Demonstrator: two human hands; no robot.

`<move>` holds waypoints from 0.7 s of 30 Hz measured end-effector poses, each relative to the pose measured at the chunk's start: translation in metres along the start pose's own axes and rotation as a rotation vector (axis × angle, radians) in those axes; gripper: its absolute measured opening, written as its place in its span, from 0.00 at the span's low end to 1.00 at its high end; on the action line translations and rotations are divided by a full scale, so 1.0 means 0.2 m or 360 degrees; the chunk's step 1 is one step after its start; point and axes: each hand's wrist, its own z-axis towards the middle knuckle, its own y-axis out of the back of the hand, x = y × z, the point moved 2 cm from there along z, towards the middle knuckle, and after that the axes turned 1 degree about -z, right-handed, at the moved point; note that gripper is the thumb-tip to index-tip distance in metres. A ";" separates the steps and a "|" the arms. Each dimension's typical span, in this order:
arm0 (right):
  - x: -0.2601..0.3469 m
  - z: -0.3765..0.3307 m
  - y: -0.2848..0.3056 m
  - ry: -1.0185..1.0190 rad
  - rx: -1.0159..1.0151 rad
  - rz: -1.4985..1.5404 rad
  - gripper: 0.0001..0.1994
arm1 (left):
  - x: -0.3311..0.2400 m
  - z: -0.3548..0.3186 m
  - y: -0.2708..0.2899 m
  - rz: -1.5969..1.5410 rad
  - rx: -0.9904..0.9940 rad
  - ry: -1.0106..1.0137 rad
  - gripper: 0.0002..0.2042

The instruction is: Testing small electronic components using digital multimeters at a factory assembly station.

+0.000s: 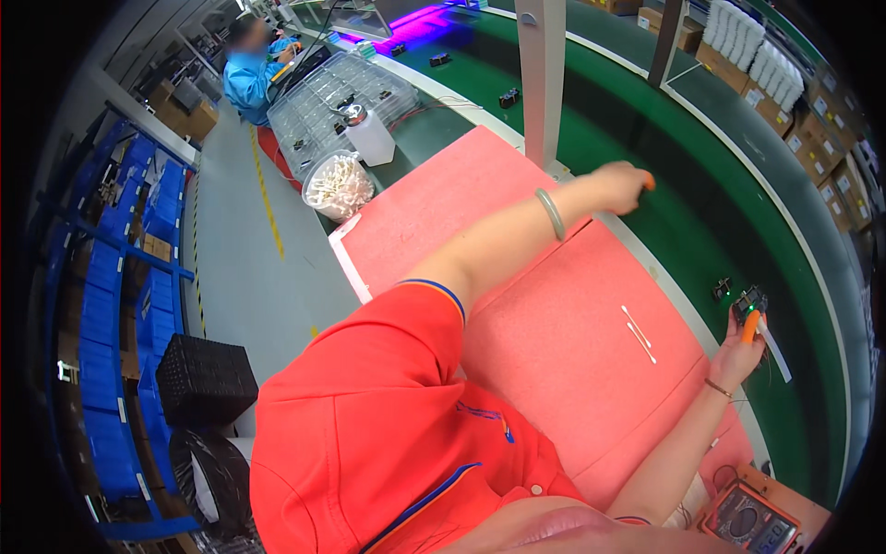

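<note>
My left arm, with a pale bangle, stretches across the pink mat [554, 342] to the green conveyor belt [674, 222]. My left hand [620, 187] is over the belt, slightly blurred, with an orange finger cot at its tip; whether its fingers grip anything is hidden. At the right, my right hand [741, 351], also wearing an orange finger cot, is closed on a small black electronic module [749, 303] with a green light. A white strip [775, 351] hangs beside that hand. Next to it another small black module [722, 289] sits on the belt, also lit green.
Two cotton swabs [639, 334] lie on the mat. A tub of swabs [339, 187], a white pump bottle [371, 138] and a clear compartment tray [323, 92] stand beyond. A post [542, 83] rises beside the belt. A multimeter [749, 519] is at lower right. A co-worker [247, 78] sits far left.
</note>
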 end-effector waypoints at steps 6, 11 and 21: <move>-0.02 -0.02 0.02 0.0016 -0.0035 0.0038 0.13 | -0.54 -0.02 -0.07 -0.0759 0.0081 -0.0354 0.16; 0.01 -0.02 -0.02 -0.0107 0.0116 0.0166 0.14 | -0.66 -0.03 -0.19 -0.1763 0.0256 0.0046 0.18; 0.03 -0.05 -0.11 -0.0146 0.0037 0.0109 0.11 | -0.54 0.02 -0.34 -0.2749 0.0438 -0.0014 0.16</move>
